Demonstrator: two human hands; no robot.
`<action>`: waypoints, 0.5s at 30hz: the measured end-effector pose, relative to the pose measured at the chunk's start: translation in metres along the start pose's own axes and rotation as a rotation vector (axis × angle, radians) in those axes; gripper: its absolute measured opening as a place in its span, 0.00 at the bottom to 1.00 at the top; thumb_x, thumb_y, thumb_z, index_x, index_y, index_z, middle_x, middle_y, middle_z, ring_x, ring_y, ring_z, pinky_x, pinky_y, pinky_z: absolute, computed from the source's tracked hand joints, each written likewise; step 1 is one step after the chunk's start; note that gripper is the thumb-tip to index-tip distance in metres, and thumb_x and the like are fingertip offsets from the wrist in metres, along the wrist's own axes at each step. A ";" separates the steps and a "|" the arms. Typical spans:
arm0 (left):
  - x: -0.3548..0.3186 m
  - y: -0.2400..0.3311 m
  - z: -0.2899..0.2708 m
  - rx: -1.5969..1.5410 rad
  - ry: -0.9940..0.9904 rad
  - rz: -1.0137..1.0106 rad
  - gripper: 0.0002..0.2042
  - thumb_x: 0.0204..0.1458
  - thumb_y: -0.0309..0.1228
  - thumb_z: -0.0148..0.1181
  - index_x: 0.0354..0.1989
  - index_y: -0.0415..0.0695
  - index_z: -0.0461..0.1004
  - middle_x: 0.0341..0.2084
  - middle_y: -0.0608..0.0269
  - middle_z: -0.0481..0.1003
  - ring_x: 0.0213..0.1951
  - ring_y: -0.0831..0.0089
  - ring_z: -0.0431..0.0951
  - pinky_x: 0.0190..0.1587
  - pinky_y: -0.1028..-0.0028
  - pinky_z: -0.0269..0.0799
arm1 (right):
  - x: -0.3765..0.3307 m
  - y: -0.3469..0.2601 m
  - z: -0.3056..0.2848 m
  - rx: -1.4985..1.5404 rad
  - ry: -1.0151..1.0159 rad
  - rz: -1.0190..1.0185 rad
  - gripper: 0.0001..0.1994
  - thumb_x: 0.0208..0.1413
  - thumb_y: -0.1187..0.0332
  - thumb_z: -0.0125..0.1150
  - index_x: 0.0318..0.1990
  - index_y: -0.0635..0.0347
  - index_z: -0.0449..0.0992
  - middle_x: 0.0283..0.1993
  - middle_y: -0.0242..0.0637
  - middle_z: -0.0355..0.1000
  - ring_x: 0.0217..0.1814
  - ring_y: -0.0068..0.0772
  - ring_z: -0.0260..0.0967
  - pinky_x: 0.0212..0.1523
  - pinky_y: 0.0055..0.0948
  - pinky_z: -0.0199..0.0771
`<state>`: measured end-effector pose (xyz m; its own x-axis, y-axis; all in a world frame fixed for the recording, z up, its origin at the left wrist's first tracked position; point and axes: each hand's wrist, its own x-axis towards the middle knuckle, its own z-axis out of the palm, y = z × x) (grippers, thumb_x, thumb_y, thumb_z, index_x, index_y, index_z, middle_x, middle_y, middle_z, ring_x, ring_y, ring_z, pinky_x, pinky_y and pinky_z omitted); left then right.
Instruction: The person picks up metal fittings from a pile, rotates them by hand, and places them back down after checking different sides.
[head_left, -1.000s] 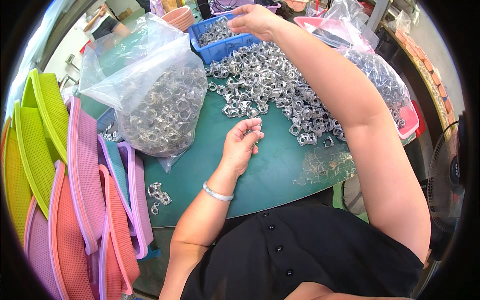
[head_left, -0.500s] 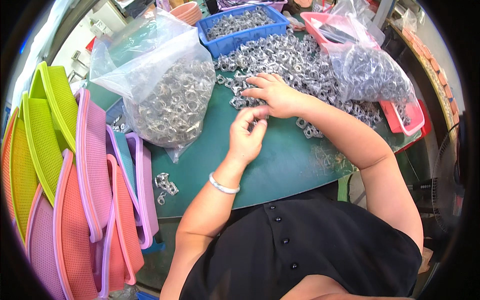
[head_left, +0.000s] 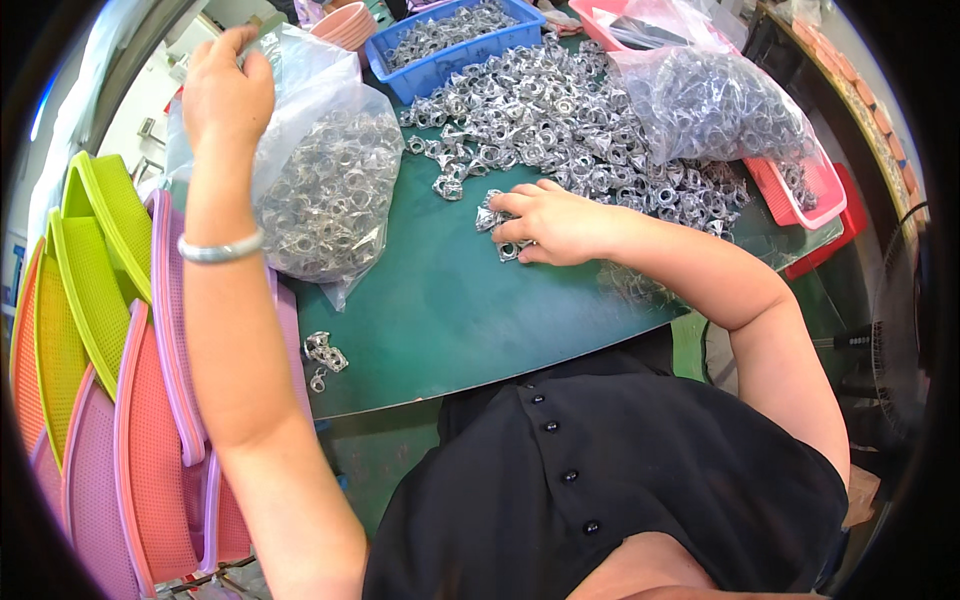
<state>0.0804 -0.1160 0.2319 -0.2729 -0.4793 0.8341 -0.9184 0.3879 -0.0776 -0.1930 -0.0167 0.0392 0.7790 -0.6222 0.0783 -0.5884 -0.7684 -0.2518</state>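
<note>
Spread fingers of my right hand (head_left: 555, 222) rest on a few silver ring-shaped metal pieces (head_left: 508, 250) on the green tabletop, just in front of a big pile of the same pieces (head_left: 540, 110). My left hand (head_left: 230, 95) is raised at the far left, over the upper part of a clear plastic bag (head_left: 330, 190) filled with such pieces. Its thumb stands apart from the bent fingers, and nothing shows between them; the palm side is hidden. Several loose pieces (head_left: 325, 352) lie near the table's left front edge.
At the back stands a blue bin (head_left: 455, 50) of metal pieces, beside stacked pink bowls (head_left: 345, 28). Another filled bag (head_left: 715, 105) leans over a pink tray (head_left: 815, 205) at right. Nested mesh baskets (head_left: 155, 440) crowd the left side. A fan (head_left: 890, 350) stands far right.
My left hand has left the right hand's side and swung up and left to the bag. My right hand has drawn slightly nearer with a few pieces under its fingers. The view has shifted slightly.
</note>
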 end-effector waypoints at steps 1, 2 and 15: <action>0.001 -0.019 0.006 0.126 -0.152 -0.046 0.11 0.45 0.30 0.50 0.37 0.47 0.74 0.34 0.57 0.73 0.36 0.58 0.73 0.41 0.67 0.67 | 0.001 0.002 -0.003 -0.015 0.049 -0.011 0.20 0.42 0.61 0.61 0.47 0.50 0.71 0.56 0.42 0.57 0.58 0.43 0.53 0.52 0.43 0.55; -0.002 -0.028 0.013 0.250 -0.308 -0.093 0.12 0.45 0.31 0.51 0.38 0.47 0.74 0.34 0.56 0.73 0.37 0.57 0.73 0.41 0.67 0.67 | 0.004 0.006 -0.006 -0.027 0.094 -0.019 0.21 0.42 0.61 0.61 0.47 0.49 0.71 0.56 0.42 0.57 0.58 0.43 0.52 0.53 0.44 0.54; -0.148 0.093 0.123 -0.516 -0.671 -0.223 0.20 0.52 0.35 0.46 0.51 0.37 0.63 0.49 0.41 0.62 0.52 0.50 0.62 0.54 0.64 0.57 | 0.048 0.044 -0.001 -0.220 0.226 0.262 0.25 0.43 0.51 0.59 0.48 0.53 0.69 0.54 0.36 0.60 0.60 0.40 0.50 0.55 0.46 0.52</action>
<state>-0.0001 -0.1063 0.0341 -0.3623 -0.8858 0.2899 -0.7706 0.4597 0.4415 -0.1817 -0.0804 0.0328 0.5440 -0.7995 0.2548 -0.8119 -0.5782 -0.0808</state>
